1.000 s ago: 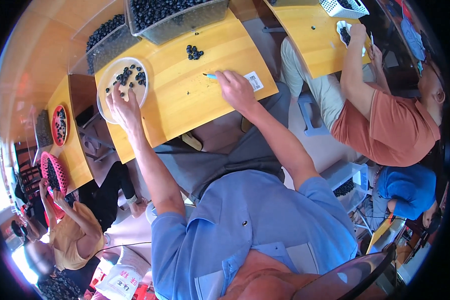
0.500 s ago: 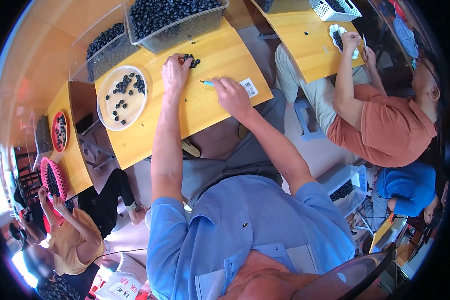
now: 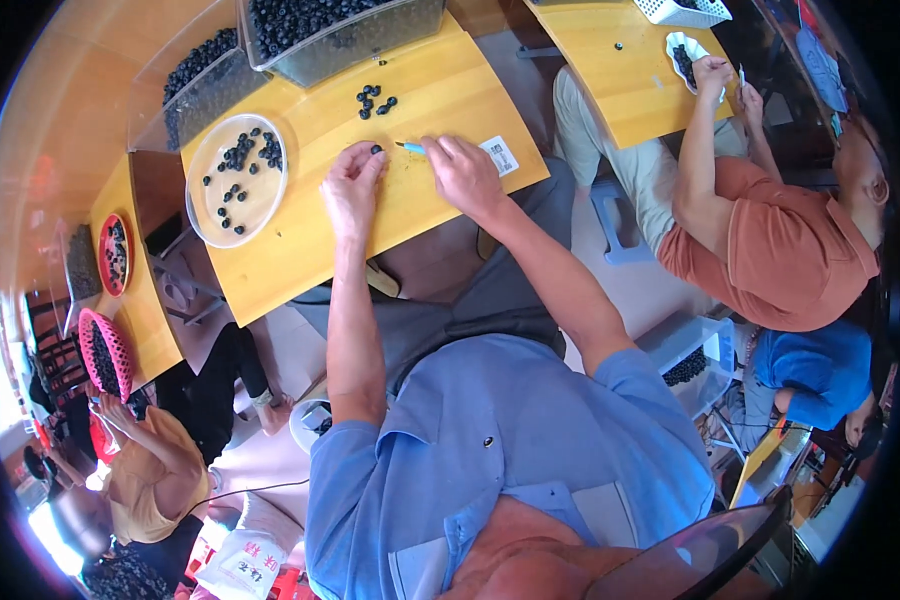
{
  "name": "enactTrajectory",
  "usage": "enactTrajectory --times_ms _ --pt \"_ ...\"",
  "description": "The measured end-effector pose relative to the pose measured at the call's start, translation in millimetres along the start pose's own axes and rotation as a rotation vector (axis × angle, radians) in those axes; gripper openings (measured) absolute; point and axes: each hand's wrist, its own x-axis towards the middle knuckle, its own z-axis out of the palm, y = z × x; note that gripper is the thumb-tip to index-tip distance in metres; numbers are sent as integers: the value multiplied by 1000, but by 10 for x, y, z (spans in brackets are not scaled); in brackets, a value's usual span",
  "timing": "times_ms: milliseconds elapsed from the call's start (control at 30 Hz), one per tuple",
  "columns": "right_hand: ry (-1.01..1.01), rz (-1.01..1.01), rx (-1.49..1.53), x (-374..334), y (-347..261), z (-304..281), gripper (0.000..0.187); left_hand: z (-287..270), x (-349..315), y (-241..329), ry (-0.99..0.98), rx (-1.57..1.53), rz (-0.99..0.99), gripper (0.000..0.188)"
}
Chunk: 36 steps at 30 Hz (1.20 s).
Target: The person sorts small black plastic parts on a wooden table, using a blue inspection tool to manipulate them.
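Observation:
My left hand (image 3: 351, 188) is raised over the yellow wooden table, pinching a small dark round berry (image 3: 376, 149) between thumb and fingertips. My right hand (image 3: 463, 172) is closed around a slim blue-handled tool (image 3: 412, 147). Its thin dark tip points left toward the berry, with a small gap between them. Beyond the hands lies a loose group of dark berries (image 3: 366, 101) on the tabletop. Left of my left hand sits a round clear tray (image 3: 198, 205) with more berries scattered in it.
Two clear bins (image 3: 370, 42) (image 3: 185, 110) heaped with berries stand at the table's far side. A white printed label (image 3: 498, 156) lies near the right edge. At right, a person in an orange shirt (image 3: 770, 240) works over a white dish (image 3: 674, 50); another sits left by a pink basket (image 3: 120, 352).
My left hand has drawn back from the berry group and now holds one berry up near the tool. My right hand has risen slightly. The view has shifted a little.

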Motion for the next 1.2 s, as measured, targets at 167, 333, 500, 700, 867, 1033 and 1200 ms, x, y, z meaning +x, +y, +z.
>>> enactTrajectory --times_ms 167,333,500,700,867,1033,1200 --pt "16 -17 7 1 -21 13 25 108 -51 -178 28 157 80 23" --pt "48 -69 22 10 -32 -11 22 121 -83 -118 29 257 80 23" --pt "26 -94 6 9 -37 -36 20 147 -103 -84 61 310 139 22" --pt "14 -101 11 5 -46 -37 19 147 -81 -133 55 282 132 22" --pt "5 -100 -4 -10 -33 -22 21 143 -94 -135 48 301 144 23" --pt "-59 -24 -49 -29 -24 -6 26 111 -123 -153 33 164 106 18" --pt "-25 -25 -52 -1 -16 27 25 61 -132 -178 108 1 79 19"
